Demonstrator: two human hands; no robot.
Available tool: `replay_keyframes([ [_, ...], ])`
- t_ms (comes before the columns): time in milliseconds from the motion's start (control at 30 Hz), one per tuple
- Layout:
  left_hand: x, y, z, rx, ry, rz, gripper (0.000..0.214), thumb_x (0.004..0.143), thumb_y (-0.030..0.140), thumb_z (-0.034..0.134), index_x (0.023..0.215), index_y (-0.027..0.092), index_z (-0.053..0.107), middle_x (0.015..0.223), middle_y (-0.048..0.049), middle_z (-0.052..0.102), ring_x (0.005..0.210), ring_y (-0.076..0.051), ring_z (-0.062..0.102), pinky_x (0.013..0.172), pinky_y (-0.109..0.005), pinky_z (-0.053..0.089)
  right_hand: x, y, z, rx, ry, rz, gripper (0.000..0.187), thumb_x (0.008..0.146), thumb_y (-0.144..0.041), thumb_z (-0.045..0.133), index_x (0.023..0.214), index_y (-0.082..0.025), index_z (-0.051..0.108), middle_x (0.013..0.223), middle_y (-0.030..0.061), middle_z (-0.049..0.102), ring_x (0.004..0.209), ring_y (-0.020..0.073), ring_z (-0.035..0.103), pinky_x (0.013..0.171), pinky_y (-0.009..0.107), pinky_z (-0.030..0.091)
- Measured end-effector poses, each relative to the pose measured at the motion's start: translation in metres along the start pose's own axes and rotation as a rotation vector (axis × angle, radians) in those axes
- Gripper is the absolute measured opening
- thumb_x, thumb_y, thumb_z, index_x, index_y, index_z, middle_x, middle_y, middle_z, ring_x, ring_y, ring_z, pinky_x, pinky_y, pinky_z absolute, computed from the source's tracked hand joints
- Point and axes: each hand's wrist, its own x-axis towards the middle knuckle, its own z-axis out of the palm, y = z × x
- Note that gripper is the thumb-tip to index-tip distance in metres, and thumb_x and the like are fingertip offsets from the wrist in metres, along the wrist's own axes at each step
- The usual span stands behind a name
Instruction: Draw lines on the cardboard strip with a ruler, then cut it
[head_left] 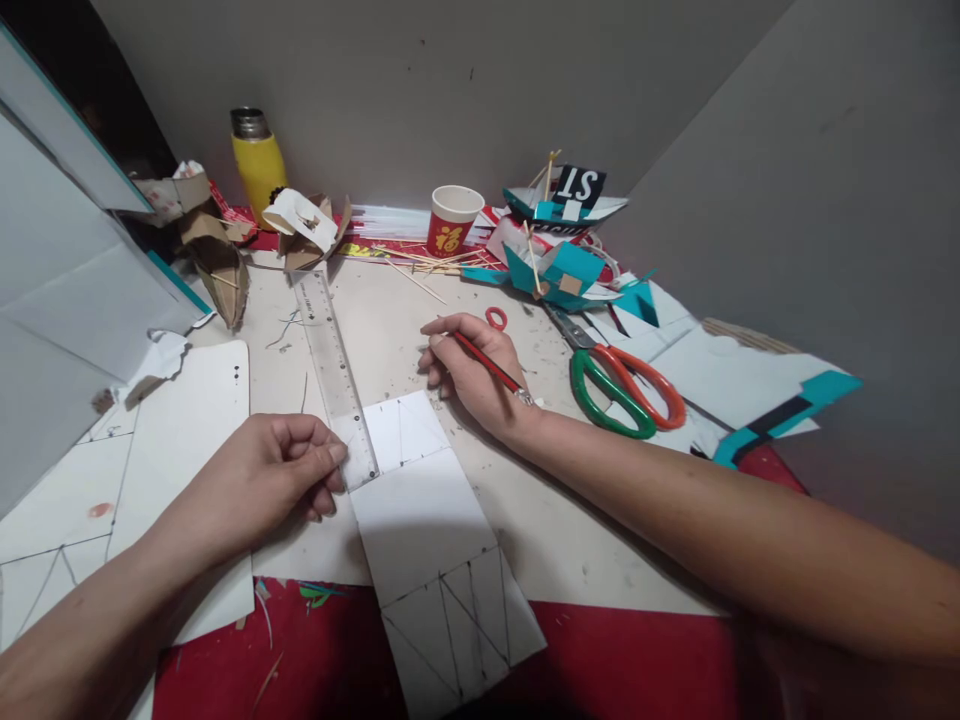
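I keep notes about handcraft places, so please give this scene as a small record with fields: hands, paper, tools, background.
Left hand: touches the edge of a clear plastic ruler
Right hand: holds a slim red-and-black pencil
Partly under ruler: long white paper sheet with dark drawn lines
Nearby tool: metal scissors with green and orange handles
Background: yellow bottle, red-and-white paper cup, two teal-and-white model boats

Two forearms far off on my feed, left forearm (142, 575) and right forearm (675, 500) both bare, my left grip (281, 470) and right grip (472, 388) ungloved hands, what looks like a small silvery band (524, 397) at my right wrist
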Motion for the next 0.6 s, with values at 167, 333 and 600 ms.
replay_keyframes([
  [167,-0.0006,-0.0016,0.0005,0.018,-0.018,-0.026,0.026,0.079,0.041,0.071,0.07,0.017,0.068,0.066,-0.004,0.07,0.053,-0.013,0.061,0.054,-0.025,0.048,0.0009,0.0009,0.0002,-0.005,0.002,-0.002,0.011,0.083,-0.026,0.063,0.092,-0.02,0.064,0.065,-0.0033,0.065,0.049,0.0076,0.056,0.04,0.018,0.037],
  [333,-0.0012,-0.0017,0.0027,0.144,0.037,-0.023,0.032,0.082,0.046,0.066,0.065,0.019,0.064,0.058,-0.0039,0.066,0.051,-0.014,0.058,0.051,-0.025,0.042,0.0007,0.0015,-0.0001,0.001,0.001,-0.01,0.011,0.082,-0.027,0.063,0.092,-0.021,0.064,0.066,-0.003,0.066,0.049,0.008,0.056,0.04,0.019,0.038],
  [600,-0.0062,0.0017,0.009,0.36,0.159,0.058,0.036,0.084,0.045,0.061,0.056,0.023,0.057,0.045,0.0027,0.05,0.041,-0.012,0.037,0.042,-0.025,0.026,0.0015,0.0006,0.0004,-0.009,-0.001,0.001,0.013,0.082,-0.027,0.061,0.093,-0.021,0.064,0.066,-0.0028,0.065,0.049,0.0077,0.056,0.04,0.018,0.037],
])
